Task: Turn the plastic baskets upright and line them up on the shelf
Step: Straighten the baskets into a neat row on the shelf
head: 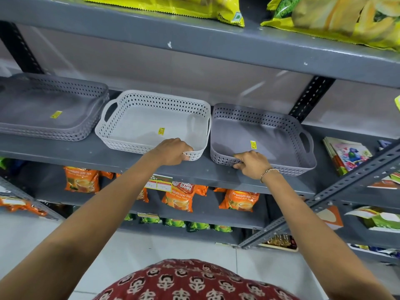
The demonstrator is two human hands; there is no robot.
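Three perforated plastic baskets stand upright in a row on the grey metal shelf point(121, 162). At the left is a stack of grey baskets point(49, 105), nested one in another. In the middle is a white basket point(138, 124); my left hand point(173, 151) grips its front right rim. To its right sits a grey basket point(244, 131) with a yellow price sticker inside, and my right hand point(252, 162) holds its front left rim, fingers over the edge. The white and grey baskets nearly touch side by side.
A shelf above point(194, 40) carries yellow snack bags point(337, 16). Orange tea packets point(179, 198) fill the shelf below. Colourful booklets point(346, 154) stand right of the grey basket. A slotted metal upright point(311, 96) runs behind, and another angled post point(324, 198) crosses at the right.
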